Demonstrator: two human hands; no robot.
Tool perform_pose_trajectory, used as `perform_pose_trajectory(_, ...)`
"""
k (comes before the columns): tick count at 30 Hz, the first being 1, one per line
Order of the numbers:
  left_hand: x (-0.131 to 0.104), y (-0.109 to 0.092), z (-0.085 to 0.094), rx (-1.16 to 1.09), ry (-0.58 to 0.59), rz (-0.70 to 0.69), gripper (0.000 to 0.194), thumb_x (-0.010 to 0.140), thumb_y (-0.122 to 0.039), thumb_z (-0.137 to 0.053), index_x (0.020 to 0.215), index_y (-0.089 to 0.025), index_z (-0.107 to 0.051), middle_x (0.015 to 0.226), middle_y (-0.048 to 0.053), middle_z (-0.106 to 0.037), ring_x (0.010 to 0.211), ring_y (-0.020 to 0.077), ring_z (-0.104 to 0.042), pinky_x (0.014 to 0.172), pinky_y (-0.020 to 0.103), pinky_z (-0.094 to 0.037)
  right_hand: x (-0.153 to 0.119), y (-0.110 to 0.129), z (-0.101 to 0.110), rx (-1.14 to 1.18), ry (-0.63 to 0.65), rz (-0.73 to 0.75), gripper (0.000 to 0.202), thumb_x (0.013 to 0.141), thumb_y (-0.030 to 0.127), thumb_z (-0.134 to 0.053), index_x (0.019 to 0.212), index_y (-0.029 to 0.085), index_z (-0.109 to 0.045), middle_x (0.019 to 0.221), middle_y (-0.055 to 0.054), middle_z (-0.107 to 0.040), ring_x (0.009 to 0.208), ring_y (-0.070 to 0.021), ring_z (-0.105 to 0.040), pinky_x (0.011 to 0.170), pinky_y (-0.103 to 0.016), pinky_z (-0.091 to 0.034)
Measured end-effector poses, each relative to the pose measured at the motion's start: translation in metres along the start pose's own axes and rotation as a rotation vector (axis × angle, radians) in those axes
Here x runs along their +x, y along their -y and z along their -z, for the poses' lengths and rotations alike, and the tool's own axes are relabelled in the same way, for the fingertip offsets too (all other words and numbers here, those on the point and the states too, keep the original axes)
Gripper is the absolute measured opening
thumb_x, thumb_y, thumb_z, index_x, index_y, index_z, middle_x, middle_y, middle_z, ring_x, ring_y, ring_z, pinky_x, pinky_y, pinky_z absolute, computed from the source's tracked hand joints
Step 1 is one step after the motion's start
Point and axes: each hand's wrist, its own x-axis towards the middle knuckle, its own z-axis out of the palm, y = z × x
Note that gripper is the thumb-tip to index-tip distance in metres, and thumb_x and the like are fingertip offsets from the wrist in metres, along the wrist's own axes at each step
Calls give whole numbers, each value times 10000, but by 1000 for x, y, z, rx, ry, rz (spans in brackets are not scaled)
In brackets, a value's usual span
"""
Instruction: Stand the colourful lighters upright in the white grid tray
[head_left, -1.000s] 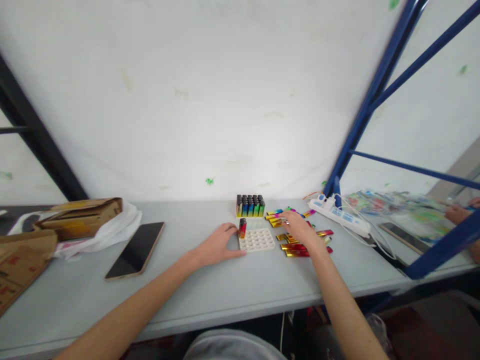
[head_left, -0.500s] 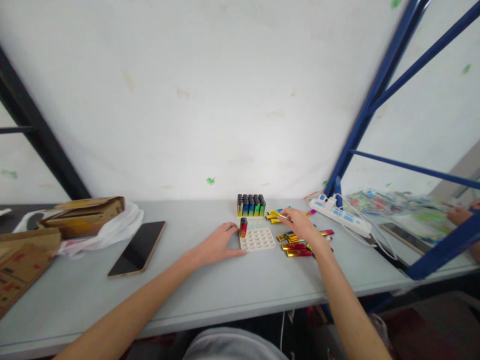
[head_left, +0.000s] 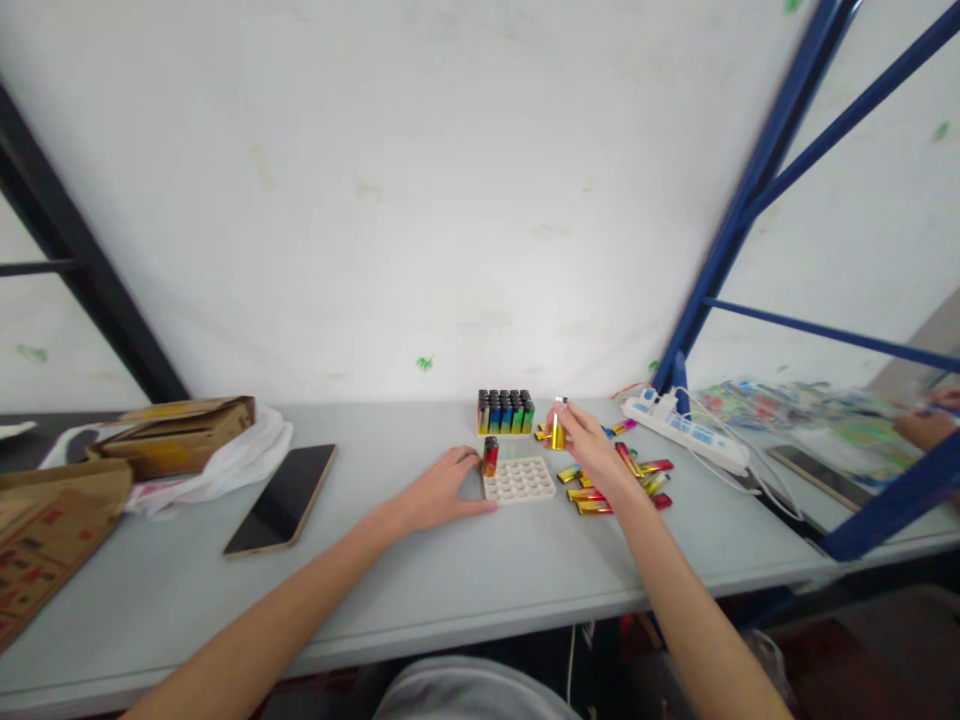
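Shiny yellow metallic lighter [head_left: 558,436] is now turned upright, pinched by right hand's [head_left: 590,444] fingers, seemingly well oriented; left hand's [head_left: 439,490] fingers, half-open, empty, border white holed tray [head_left: 529,495].

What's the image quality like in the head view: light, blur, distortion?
Head view, centre: white wall brightest around its middle; head view, sides: blue frame leans outward, likely wide-angle distortion; head view, right hand: gold lighter readable by colour, fine detail soft; head view, below the table: dark.
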Motion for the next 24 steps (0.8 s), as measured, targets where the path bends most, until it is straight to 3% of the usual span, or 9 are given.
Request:
perform_pose_trajectory(3, 0, 1, -1, 3, -3, 0, 613, 849, -631, -746, 1236, -171, -622, 1310, 141, -614, 1245, 319, -597, 1143, 435, -455, -7, 7, -16, 124, 133, -53, 457, 890, 662, -648, 958, 211, -610, 776, 13, -613, 669, -139, -571, 667, -282, -501)
perform_pose_trajectory(6, -1, 1, -1, 5, -7, -2, 600, 854, -633, -739, 1236, -187, -618, 1314, 134, -612, 1239, 318, -598, 1136, 439, -458, -12, 12, -31, 181, 186, -92, 474, 859, 676, -678, 988, 232, -574, 638, 85, -441, 518, -100, -420, 533, -240, -418)
perform_pose_trajectory(10, 0, 0, -1, 0, -5, -4, 610, 858, -653, -723, 1245, -196, -609, 1300, 131, -613, 1223, 321, -602, 1126, 450, -462, -11, 6, -46, 203, 142, -164, 549, 824, 764, -647, 834, 229, -522, 609, 100, -301, 468, -72, -223, 440, -205, -198)
perform_pose_trajectory(14, 0, 0, 0, -2, 0, 7, 632, 856, -655, -722, 1249, -173, -611, 1292, 140, -613, 1231, 327, -594, 1125, 445, -461, -9, -6, -52, 126, 70, -254, 653, 879, 824, -465, 616, 231, -395, 519, 84, -244, 436, -75, -174, 424, -235, -128)
perform_pose_trajectory(18, -1, 1, -2, -2, -11, -1, 634, 857, -676, -707, 1254, -193, -608, 1297, 133, -617, 1227, 329, -595, 1109, 462, -473, -10, -11, -54, 21, -5, -315, 610, 925, 695, -445, 538, 249, -290, 469, 76, -200, 411, -77, -145, 402, -243, -116)
perform_pose_trajectory(24, 0, 2, -2, -4, -3, -4, 626, 861, -648, -728, 1264, -188, -597, 1291, 135, -610, 1219, 321, -592, 1120, 466, -461, -12, -9, -53, 3, -17, -266, 488, 916, 525, -431, 533, 247, -312, 456, 67, -237, 407, -78, -158, 400, -233, -116)
